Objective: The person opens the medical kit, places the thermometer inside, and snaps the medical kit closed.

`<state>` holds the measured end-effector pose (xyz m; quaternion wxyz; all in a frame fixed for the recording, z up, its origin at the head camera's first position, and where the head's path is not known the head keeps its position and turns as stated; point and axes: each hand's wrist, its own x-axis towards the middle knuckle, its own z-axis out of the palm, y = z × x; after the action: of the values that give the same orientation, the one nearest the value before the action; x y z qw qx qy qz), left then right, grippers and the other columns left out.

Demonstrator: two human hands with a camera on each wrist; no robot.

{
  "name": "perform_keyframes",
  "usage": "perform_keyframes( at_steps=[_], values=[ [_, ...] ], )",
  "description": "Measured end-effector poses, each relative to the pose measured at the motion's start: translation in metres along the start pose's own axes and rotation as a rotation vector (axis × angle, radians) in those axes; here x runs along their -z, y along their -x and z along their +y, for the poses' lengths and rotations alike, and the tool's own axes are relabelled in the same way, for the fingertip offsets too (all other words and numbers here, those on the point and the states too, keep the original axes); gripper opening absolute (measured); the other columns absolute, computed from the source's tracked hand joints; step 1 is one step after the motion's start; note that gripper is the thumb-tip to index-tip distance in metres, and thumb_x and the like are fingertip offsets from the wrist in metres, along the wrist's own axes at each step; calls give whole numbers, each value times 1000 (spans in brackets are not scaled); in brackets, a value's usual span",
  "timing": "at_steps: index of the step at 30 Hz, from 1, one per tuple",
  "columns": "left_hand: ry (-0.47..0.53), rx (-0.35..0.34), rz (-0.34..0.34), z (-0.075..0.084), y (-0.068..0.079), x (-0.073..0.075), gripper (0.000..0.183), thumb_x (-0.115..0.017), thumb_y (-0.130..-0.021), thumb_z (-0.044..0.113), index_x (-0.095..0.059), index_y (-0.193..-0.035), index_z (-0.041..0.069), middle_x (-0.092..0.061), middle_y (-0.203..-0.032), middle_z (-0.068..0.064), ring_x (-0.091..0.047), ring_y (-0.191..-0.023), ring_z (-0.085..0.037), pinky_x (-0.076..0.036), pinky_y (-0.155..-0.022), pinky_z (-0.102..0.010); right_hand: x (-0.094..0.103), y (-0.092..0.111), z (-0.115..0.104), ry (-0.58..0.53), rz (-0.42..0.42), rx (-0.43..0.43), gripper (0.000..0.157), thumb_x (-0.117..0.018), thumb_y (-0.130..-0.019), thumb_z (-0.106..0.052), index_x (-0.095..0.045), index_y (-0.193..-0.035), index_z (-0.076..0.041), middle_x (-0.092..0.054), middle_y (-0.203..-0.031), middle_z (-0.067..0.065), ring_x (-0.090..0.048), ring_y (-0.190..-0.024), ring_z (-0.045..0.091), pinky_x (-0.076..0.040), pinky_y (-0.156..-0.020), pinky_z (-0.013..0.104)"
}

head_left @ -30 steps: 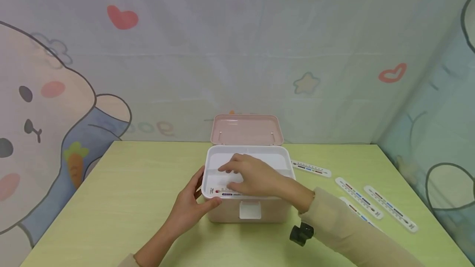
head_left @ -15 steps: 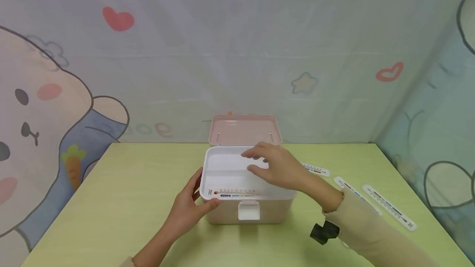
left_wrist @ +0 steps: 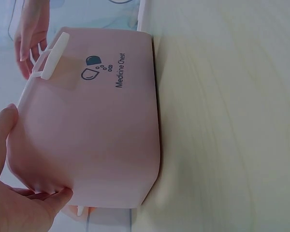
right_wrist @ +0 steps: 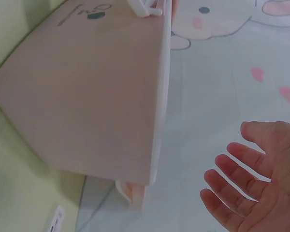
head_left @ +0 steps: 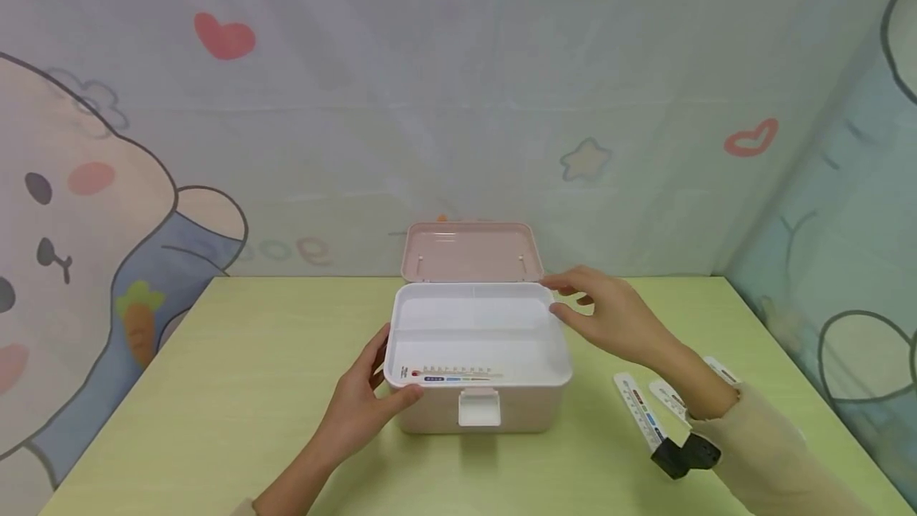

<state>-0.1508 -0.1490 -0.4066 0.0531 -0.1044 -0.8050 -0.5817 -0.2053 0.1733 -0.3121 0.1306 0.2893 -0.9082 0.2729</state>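
A pink medicine chest [head_left: 437, 412] stands on the table with its lid [head_left: 473, 253] raised at the back. Its white tray [head_left: 473, 313] has a divider across it, and a flat thermometer [head_left: 458, 375] lies along the front left of the tray. My left hand [head_left: 361, 396] grips the chest's front left corner, thumb at the front rim and fingers along the side. In the left wrist view those fingers [left_wrist: 58, 200] press the pink wall. Beside the tray's right back corner hovers my right hand [head_left: 609, 313], fingers loosely bent and nothing in them.
More flat thermometers lie on the table right of the chest, one [head_left: 637, 404] in front and others partly under the right forearm. A black wrist camera [head_left: 684, 456] overlaps the nearest one. The chest's latch [head_left: 478, 407] hangs at the front. A printed curtain [head_left: 358, 142] closes the back.
My right hand has moved from over the thermometer in the tray, rightward across the tray to its right edge, leaving the thermometer in view. My left hand keeps its grip on the chest.
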Motion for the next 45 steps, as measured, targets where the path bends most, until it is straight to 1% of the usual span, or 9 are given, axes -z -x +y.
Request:
perform_keyframes(
  at_steps=[12,19,22,25,27,34,36,40,45],
  values=[
    [-16,-7,-10,2,0,2,90,-78,-74,20,-24,-146,12,-43,-139,-4,-40,-129,-18,-41,-103,-32,10,24,27,-15,58,-122,36,-63,-88,-17,-57,-123,-9,-60,-118,9,-60,-101,26,-55,-79,43],
    [-20,2,-11,2,0,1,91,-78,-74,21,-23,-146,12,-43,-140,-5,-40,-129,-19,-41,-103,-32,11,41,40,-8,131,-165,38,-61,-90,-19,-55,-125,-8,-61,-116,10,-60,-99,25,-55,-78,43],
    [-21,1,-11,2,0,1,91,-78,-74,22,-23,-146,11,-42,-140,-5,-40,-129,-19,-41,-103,-32,10,49,44,-7,180,-170,39,-61,-89,-19,-55,-126,-8,-63,-113,9,-61,-96,23,-56,-78,27],
    [-19,-8,-13,1,-1,2,91,-78,-74,23,-23,-146,11,-43,-139,-6,-40,-128,-19,-41,-103,-32,8,56,47,-7,210,-180,40,-62,-89,-20,-55,-127,-9,-64,-111,8,-61,-94,22,-49,-76,8],
    [-17,-10,-15,1,-1,2,91,-78,-74,23,-24,-146,11,-43,-138,-5,-41,-128,-18,-41,-103,-32,6,62,50,-2,212,-188,41,-62,-89,-20,-54,-128,-10,-64,-111,7,-61,-95,23,-44,-75,2],
    [-18,-21,-10,1,-1,3,90,-78,-74,20,-24,-145,10,-43,-139,-8,-40,-129,-21,-40,-103,-34,-2,80,62,24,192,-237,44,-62,-89,-25,-53,-129,-10,-65,-110,8,-62,-94,24,-55,-73,21],
    [-18,-25,-8,2,-1,3,89,-78,-74,19,-25,-145,10,-43,-139,-8,-41,-128,-21,-40,-103,-35,-5,84,65,25,185,-254,45,-62,-89,-27,-53,-129,-9,-65,-110,9,-63,-94,26,-55,-73,21],
    [-7,-28,-8,3,0,3,88,-77,-75,18,-25,-145,11,-43,-139,-8,-41,-129,-21,-40,-104,-35,-10,92,68,24,179,-269,45,-64,-87,-25,-53,-127,-7,-65,-108,11,-64,-92,28,-57,-72,31],
    [-13,-10,-6,3,0,2,90,-78,-74,18,-25,-145,12,-43,-139,-7,-40,-129,-20,-41,-103,-34,-20,97,70,48,178,-271,44,-67,-84,-22,-56,-123,-5,-66,-103,11,-64,-89,28,-57,-68,36]
  ],
)
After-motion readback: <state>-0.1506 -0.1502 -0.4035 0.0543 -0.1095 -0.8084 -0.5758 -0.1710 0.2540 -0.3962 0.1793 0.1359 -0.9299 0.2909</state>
